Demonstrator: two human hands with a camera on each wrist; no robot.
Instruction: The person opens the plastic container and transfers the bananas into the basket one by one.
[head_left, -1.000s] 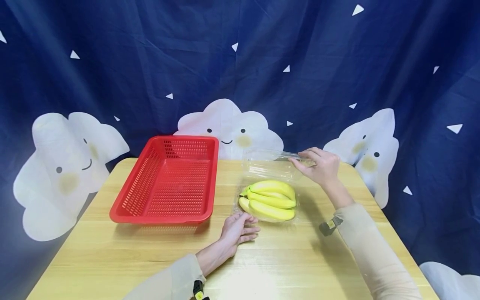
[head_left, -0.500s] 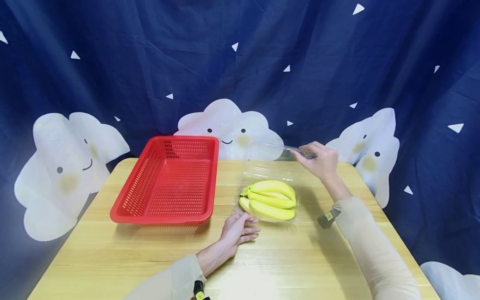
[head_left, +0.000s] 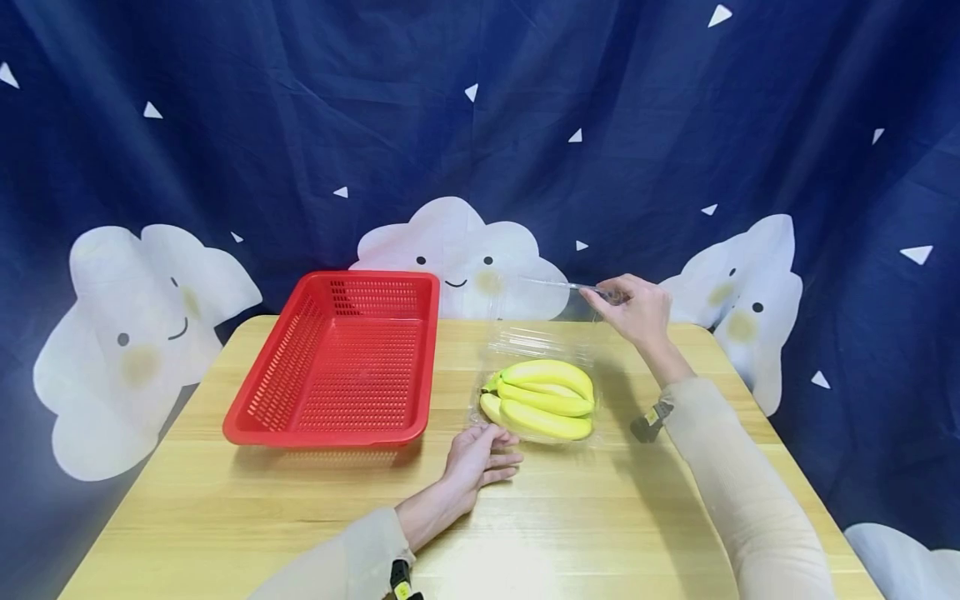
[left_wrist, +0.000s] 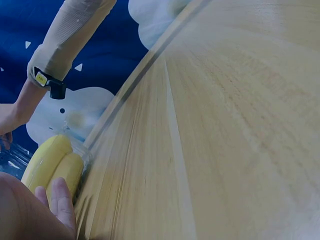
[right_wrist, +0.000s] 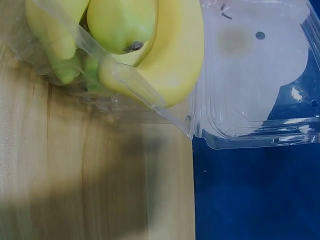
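Observation:
A bunch of yellow bananas (head_left: 546, 398) lies in the base of a clear plastic clamshell box (head_left: 480, 417) on the table. The box's see-through lid (right_wrist: 260, 139) is tilted up on its hinge at the far side. My right hand (head_left: 637, 310) pinches the lid's right edge between thumb and fingers, above the table's back edge. At the box's near left corner rests my left hand (head_left: 474, 465), fingers fairly straight and slightly spread, fingertips right at the rim. In the left wrist view, those fingers (left_wrist: 62, 200) overlap the bananas.
A red perforated plastic basket (head_left: 330, 437) stands left of the box, with nothing in it. The wooden table (head_left: 262, 533) ends behind the box, where a dark blue curtain (head_left: 480, 150) with white clouds hangs.
My right hand has risen a little and drawn the lid from a lower slant to a steeper one. The left hand, bananas and basket stay in place.

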